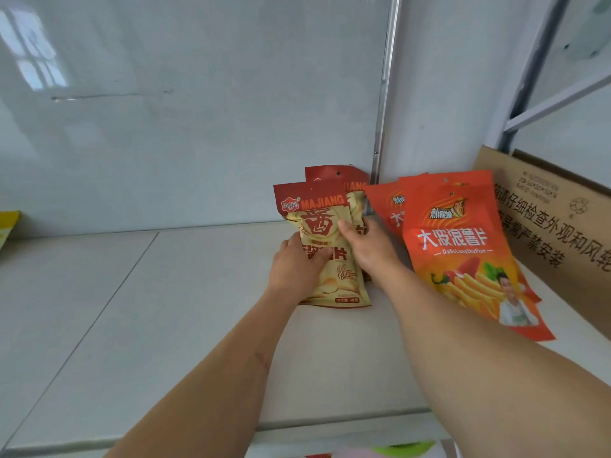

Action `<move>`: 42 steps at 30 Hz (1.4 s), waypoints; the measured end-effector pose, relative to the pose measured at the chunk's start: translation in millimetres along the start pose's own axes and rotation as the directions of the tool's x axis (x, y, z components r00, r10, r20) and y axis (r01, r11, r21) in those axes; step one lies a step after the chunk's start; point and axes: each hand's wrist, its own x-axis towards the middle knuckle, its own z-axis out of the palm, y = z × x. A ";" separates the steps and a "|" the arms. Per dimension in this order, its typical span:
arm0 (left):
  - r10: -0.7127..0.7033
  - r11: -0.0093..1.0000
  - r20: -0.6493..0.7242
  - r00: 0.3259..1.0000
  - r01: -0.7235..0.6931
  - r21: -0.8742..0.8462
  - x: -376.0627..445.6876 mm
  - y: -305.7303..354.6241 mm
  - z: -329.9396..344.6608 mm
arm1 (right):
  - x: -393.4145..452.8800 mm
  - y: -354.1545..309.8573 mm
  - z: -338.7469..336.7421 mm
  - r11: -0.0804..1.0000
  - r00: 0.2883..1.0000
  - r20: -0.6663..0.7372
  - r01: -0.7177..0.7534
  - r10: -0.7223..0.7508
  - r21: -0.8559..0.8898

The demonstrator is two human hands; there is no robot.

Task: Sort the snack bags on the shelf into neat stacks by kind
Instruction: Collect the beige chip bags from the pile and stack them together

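Two red-and-cream MAJIANG snack bags lean at the back of the white shelf (165,309). The front bag (317,226) overlaps the rear bag (344,180). My left hand (297,269) grips the front bag's left side, fingers curled over its face. My right hand (367,246) holds the same pair from the right, thumb on the front bag's face. To the right lies a stack of orange potato-chip bags, the top one (463,246) flat and angled, with another orange bag (385,203) behind it.
A brown cardboard box (555,226) with printed characters stands at the right edge. A yellow packet (8,223) peeks in at the far left. A metal shelf post (383,104) rises behind the bags, against the white back panel.
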 end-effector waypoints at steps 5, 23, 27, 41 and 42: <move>-0.021 1.000 -0.021 1.000 0.022 0.022 2.2 1.1 5.8 | 15.9 6.8 1.9 0.999 0.999 -0.031 0.039 -0.039 -0.019; 0.067 0.879 -0.260 0.963 0.067 0.473 -67.2 -35.8 -103.9 | -35.5 -51.2 56.8 0.299 0.744 0.272 0.534 -0.610 -0.791; 0.216 0.700 -0.246 0.945 0.026 0.714 -92.9 -74.3 -149.7 | -73.0 -63.9 116.6 0.169 0.658 0.467 0.667 -0.590 -0.726; 0.174 0.552 -0.336 0.926 0.191 0.812 -188.6 -235.0 -371.4 | -212.2 -137.3 369.7 0.176 0.563 0.622 0.801 -0.544 -0.572; 0.163 0.554 -0.341 0.926 0.200 0.808 -192.6 -244.7 -383.9 | -218.2 -143.4 384.1 0.179 0.559 0.622 0.805 -0.549 -0.566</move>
